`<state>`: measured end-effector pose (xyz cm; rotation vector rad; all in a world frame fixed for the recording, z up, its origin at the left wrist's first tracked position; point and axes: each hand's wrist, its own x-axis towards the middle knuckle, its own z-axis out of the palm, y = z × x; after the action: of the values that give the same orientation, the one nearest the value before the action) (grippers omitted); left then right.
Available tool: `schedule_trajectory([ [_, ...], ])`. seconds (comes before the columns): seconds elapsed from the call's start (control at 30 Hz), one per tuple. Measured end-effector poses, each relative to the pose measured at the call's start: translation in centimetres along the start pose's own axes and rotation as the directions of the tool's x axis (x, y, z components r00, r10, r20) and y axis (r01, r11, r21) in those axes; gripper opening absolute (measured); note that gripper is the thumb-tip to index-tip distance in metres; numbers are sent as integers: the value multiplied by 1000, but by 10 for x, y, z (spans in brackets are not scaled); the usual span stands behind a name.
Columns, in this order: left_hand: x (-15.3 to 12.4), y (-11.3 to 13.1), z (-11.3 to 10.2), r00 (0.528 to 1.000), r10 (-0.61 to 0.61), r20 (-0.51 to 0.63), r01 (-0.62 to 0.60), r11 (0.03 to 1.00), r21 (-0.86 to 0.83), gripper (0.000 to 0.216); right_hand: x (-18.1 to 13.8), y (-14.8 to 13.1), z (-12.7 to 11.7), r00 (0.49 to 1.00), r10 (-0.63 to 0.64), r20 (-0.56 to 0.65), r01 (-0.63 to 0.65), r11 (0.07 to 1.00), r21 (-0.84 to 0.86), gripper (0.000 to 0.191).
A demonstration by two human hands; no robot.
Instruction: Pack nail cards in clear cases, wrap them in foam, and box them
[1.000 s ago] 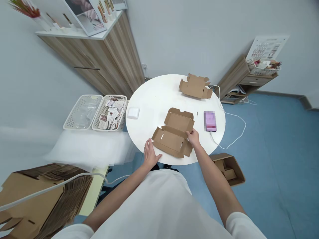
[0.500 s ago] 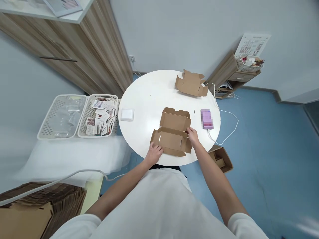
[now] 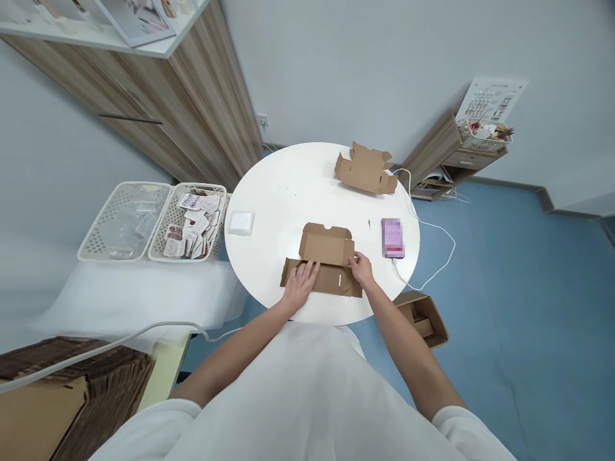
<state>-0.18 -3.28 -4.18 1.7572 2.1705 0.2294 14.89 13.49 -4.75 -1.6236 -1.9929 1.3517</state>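
A brown cardboard box (image 3: 327,248), partly folded, lies on the near part of the round white table (image 3: 288,182). Its lid panel lies towards the far side, and a slot shows in the near panel. My left hand (image 3: 300,285) rests on the left of the near panel, fingers stretched out. At the right end of the crease, my right hand (image 3: 362,269) pinches the cardboard edge. Another unfolded cardboard box (image 3: 368,169) sits at the table's far right. Nearer to my right hand is a flat purple device (image 3: 393,237), its surface pixelated, with a white cable attached.
A white square packet (image 3: 241,223) lies at the table's left. Beyond the edge are a basket of printed cards (image 3: 195,224) and a basket of clear plastic pieces (image 3: 127,221). Stacked cardboard (image 3: 43,416) stands lower left; an open carton (image 3: 423,318) is below the table's right.
My left hand has moved from the box's near left corner onto its panel, fingers flatter. The near flaps have folded up or under. My right hand stays at the right edge.
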Motion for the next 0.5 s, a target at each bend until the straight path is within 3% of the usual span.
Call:
schedule_trajectory([
  [0.2,22,8,-10,996,30,88,-37,996,79,106,6,-3,-3,992,-83,92,94,987,-129,35],
  [0.33,23,8,-9,992,-8,124,-11,988,154,107,-7,-9,-5,965,-263,-9,246,913,-327,59],
  [0.37,23,8,-8,993,-11,120,-9,987,162,105,-13,-10,-4,939,-342,28,326,864,-383,68],
  [0.43,22,9,-7,994,-13,109,-5,986,167,103,-25,-9,0,860,-455,230,508,735,-449,86],
  [0.5,22,11,-8,995,-12,103,-5,987,159,103,-35,-7,8,779,-461,425,625,621,-473,99],
])
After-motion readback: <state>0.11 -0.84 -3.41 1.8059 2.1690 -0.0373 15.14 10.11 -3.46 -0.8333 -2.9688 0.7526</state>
